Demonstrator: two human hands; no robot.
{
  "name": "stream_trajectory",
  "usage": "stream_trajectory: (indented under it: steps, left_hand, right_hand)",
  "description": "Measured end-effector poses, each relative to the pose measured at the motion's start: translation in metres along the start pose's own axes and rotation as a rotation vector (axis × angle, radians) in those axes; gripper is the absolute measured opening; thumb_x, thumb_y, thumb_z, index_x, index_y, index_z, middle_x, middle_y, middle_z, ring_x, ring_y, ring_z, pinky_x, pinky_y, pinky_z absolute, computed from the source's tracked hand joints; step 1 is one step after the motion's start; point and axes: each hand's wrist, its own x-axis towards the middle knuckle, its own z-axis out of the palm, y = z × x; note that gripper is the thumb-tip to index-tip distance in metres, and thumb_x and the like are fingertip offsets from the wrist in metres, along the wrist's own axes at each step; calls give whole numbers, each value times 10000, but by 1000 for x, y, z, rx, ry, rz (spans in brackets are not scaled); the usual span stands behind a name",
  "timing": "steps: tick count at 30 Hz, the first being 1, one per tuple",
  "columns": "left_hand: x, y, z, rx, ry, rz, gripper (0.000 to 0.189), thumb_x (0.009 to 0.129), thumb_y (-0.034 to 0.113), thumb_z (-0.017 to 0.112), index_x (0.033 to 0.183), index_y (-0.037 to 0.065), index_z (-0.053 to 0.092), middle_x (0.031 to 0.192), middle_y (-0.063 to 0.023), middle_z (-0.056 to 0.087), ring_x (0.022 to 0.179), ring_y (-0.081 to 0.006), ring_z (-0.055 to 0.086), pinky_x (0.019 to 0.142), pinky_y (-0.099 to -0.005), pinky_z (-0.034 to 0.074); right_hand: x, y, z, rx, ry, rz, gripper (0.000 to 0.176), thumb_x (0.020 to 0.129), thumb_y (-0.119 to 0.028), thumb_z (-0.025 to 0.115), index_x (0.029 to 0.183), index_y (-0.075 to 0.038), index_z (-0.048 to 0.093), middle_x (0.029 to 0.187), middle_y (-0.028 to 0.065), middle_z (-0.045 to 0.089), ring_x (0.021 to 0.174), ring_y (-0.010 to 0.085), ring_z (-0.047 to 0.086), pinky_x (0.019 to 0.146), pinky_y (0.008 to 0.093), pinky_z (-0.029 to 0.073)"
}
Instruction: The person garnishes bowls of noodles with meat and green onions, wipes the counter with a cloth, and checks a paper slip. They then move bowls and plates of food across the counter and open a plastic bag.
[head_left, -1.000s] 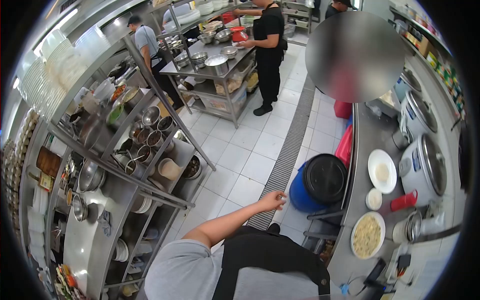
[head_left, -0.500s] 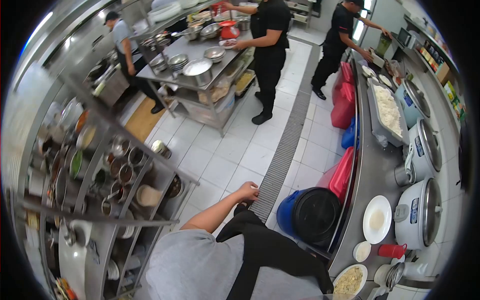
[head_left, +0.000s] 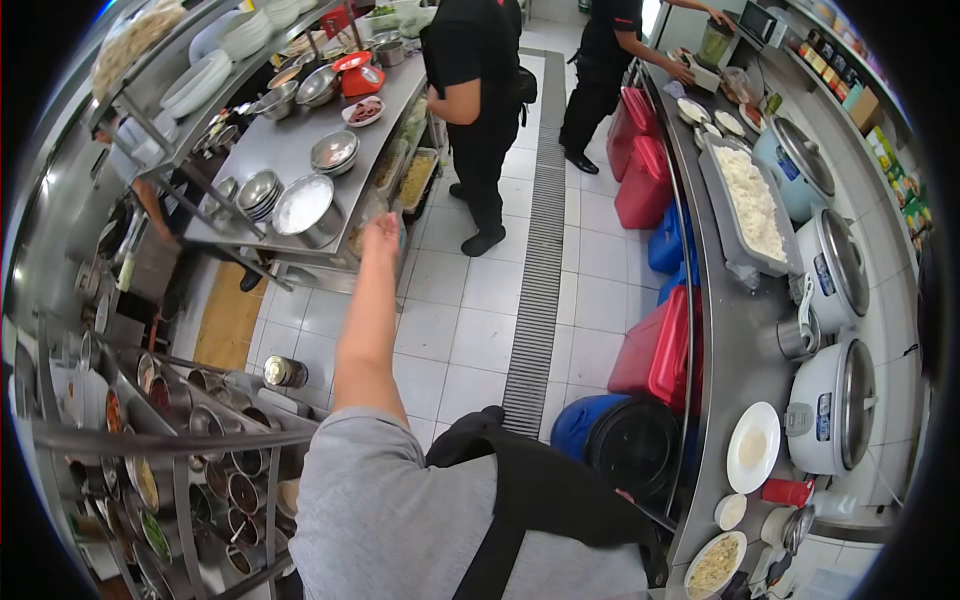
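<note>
My left hand [head_left: 381, 238] reaches forward on an outstretched arm. It is near the right edge of the steel table [head_left: 235, 205], just right of a metal pot [head_left: 308, 212] of white contents. Its fingers are small and smeared, so I cannot make out whether they are curled or hold anything. Stacked metal bowls [head_left: 334, 152], a plate of dark reddish food [head_left: 363, 111] and a red scale [head_left: 357, 75] stand farther up the table. My right hand does not show; my body and apron hide that side.
One co-worker [head_left: 475, 90] stands beside the table, another [head_left: 597, 80] at a blender [head_left: 714, 45]; a third is at far left. A rack [head_left: 180, 440] of pots is close on my left. A blue barrel [head_left: 575, 425] and counter [head_left: 735, 350] with rice cookers [head_left: 825, 405] line the right.
My left hand has risen from low near the floor drain to reach forward beside the table. My view has shifted, bringing the table closer. The nearer co-worker's arm has drawn back from the plate.
</note>
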Motion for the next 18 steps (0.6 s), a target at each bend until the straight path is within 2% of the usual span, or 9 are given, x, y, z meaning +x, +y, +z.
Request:
stream_trajectory:
  steps: [5, 9, 12, 13, 14, 15, 16, 17, 18]
  left_hand:
    - [15, 3, 36, 88, -53, -12, 101, 962, 86, 504, 1014, 13, 551, 909, -134, 637, 835, -258, 651, 714, -307, 596]
    - [6, -39, -45, 307, -312, -214, 87, 955, 89, 521, 959, 42, 594, 892, -98, 642, 812, -214, 647, 715, -320, 560]
    - [-50, -74, -154, 854, -142, -396, 154, 929, 76, 540, 1055, 18, 607, 937, -98, 632, 874, -229, 645, 725, -357, 564]
    - [-62, -83, -205, 961, 2, -507, 265, 907, 53, 541, 1161, -16, 575, 1078, -180, 634, 945, -278, 676, 860, -394, 581]
    - [-61, -81, -293, 1522, -433, -510, 239, 898, 62, 560, 1122, -11, 600, 1021, -154, 657, 913, -277, 675, 766, -389, 589]
    - [-82, -79, -345, 1523, -116, -778, 102, 849, 138, 651, 763, 84, 648, 754, -113, 647, 748, -217, 646, 652, -366, 553]
    - [-113, -68, -381, 1747, -190, -833, 70, 853, 156, 648, 852, 86, 644, 812, -120, 662, 759, -233, 656, 663, -387, 548]
    - [-163, -43, -389, 2024, -365, -718, 121, 857, 174, 644, 942, 88, 639, 869, -127, 677, 771, -250, 665, 674, -408, 544]
    - [-264, 16, -297, 2237, -435, -457, 199, 861, 192, 641, 1031, 90, 635, 927, -134, 692, 783, -266, 675, 685, -429, 540]
  right_hand:
    - [4, -10, 9, 86, 2, 17, 361, 892, -356, 641, 803, -12, 706, 846, 194, 701, 704, 286, 670, 655, 450, 514]
    - [11, -8, 31, -112, 111, 113, 406, 883, -399, 645, 798, -6, 708, 850, 202, 700, 732, 312, 674, 669, 450, 519]
    - [32, -32, 52, -185, 42, 131, 423, 879, -416, 645, 805, -4, 710, 858, 206, 699, 747, 325, 674, 679, 452, 521]
    - [41, -42, 58, -212, 10, 124, 429, 878, -422, 645, 808, -3, 711, 861, 208, 699, 752, 329, 674, 682, 452, 522]
    - [52, -55, 63, -243, -21, 113, 435, 876, -427, 645, 810, -2, 712, 863, 209, 699, 757, 334, 674, 685, 453, 523]
    - [67, -67, 68, -279, -52, 97, 441, 875, -433, 645, 812, -2, 712, 866, 211, 699, 762, 338, 675, 688, 454, 523]
    - [83, -79, 74, -318, -89, 78, 447, 874, -439, 644, 815, -1, 713, 868, 212, 699, 767, 342, 675, 691, 454, 524]
    - [101, -89, 79, -364, -121, 56, 453, 872, -445, 644, 817, 0, 713, 871, 213, 699, 772, 347, 675, 694, 455, 524]
    - [123, -96, 85, -415, -163, 31, 459, 871, -450, 644, 819, 1, 714, 873, 215, 699, 777, 351, 675, 697, 456, 525]
